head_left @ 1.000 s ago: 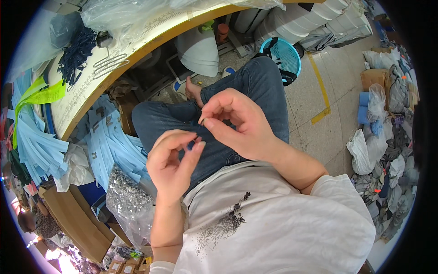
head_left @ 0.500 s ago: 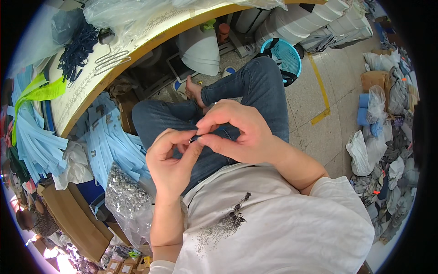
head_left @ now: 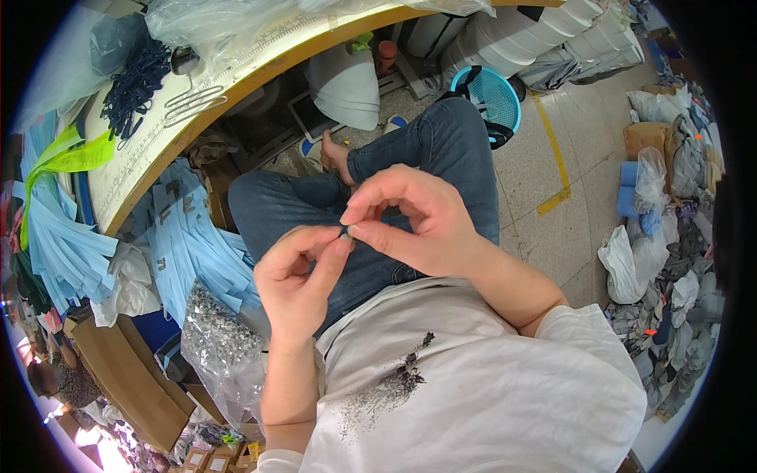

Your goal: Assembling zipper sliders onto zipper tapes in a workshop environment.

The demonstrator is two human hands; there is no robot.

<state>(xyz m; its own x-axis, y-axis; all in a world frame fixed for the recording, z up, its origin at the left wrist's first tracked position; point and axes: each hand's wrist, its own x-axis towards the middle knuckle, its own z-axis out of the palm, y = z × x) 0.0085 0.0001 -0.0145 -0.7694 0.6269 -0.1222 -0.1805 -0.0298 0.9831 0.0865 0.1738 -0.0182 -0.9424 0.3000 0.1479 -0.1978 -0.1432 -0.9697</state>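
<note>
A seated person pinched a tiny dark piece (head_left: 344,231) between the fingertips of both hands above the lap, the left hand (head_left: 296,280) meeting the right hand (head_left: 418,221) tip to tip. The left thumb and forefinger closed on the piece from below and to the left, the other left fingers loosely curled; the right thumb and forefinger clamped it from the right, the remaining right fingers arched above. The piece was too small to tell its shape, or whether it was one part or two being joined. Judging by the grip, the fitting looked to be mid-way, with the piece not yet set down or let go. Below and left of the left fingers sat a clear plastic bag of small silvery metal bits (head_left: 217,339), apparently the stock, still well filled, which suggested much of the work remained. Farther left of the fingers hung a heap of light blue fabric strips (head_left: 185,244), and beyond them a curved worktable (head_left: 229,87) carried a bundle of dark blue cords (head_left: 134,83) and a few wire clips (head_left: 189,102). Above the right fingers lay the person's jeans-clad knee (head_left: 445,142), with a turquoise basket (head_left: 493,94) on the floor beyond. Nothing stood between the two hands; only the piece's smallness seemed to make the handling fiddly.
</note>
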